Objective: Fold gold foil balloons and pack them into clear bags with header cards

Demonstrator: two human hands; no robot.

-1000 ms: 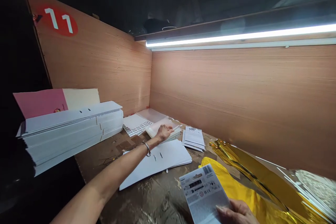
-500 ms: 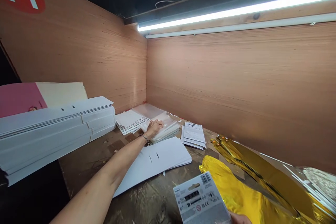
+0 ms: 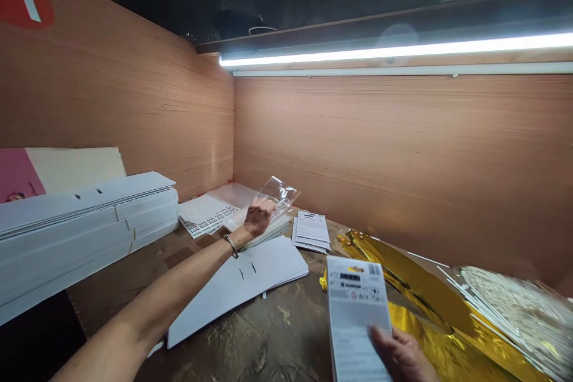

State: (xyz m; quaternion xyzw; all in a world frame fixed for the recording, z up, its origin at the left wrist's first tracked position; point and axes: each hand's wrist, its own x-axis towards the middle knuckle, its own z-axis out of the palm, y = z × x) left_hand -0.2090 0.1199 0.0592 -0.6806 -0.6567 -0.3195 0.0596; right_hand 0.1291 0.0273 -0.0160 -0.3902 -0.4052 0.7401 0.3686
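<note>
My left hand (image 3: 257,216) reaches far across the bench and pinches a clear plastic bag (image 3: 280,192), whose far end is lifted off the stack of clear bags (image 3: 273,228) below it. A metal bangle sits on that wrist. My right hand (image 3: 400,355) is at the bottom edge, closed on a grey printed card (image 3: 356,310) with a barcode, held upright over the gold foil (image 3: 430,313).
White folded cartons (image 3: 85,233) are stacked at the left, flat white sheets (image 3: 242,280) lie in the middle, and small leaflets (image 3: 312,230) and label sheets (image 3: 203,215) lie at the back. Clear packs (image 3: 514,310) lie at the right. Plywood walls enclose the bench.
My left hand went from pressing flat on the bag stack to lifting one clear bag by its edge. My right hand raised the card more upright.
</note>
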